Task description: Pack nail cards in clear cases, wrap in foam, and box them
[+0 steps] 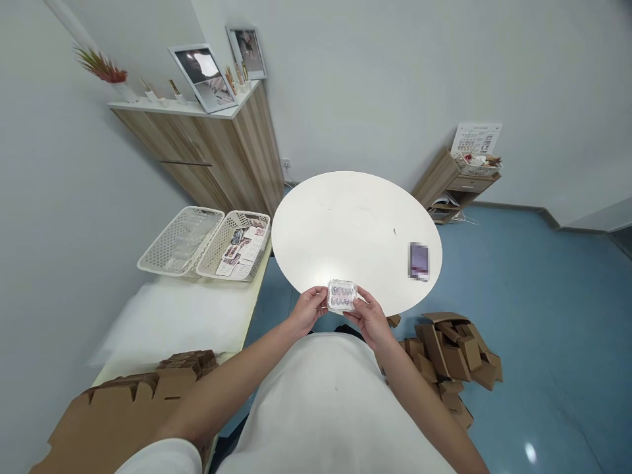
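Observation:
A small clear plastic case of press-on nails (342, 295) is held up over the near edge of the round white table (345, 224). Rows of shiny, pale purple and pink nails show through its lid. My left hand (310, 308) pinches the case at its left side, thumb toward me. On the opposite side, my right hand (368, 316) grips its right edge with the thumb over the lower corner. Part of the fingers of each hand is hidden behind the case.
A phone-like item (419, 261), blurred out, lies at the table's right. To the left, two white baskets (180, 241) hold clear packs and printed cards. White sheets (182, 313) and flattened cardboard (118, 411) lie nearer. Cardboard boxes (457, 355) pile on the floor at right.

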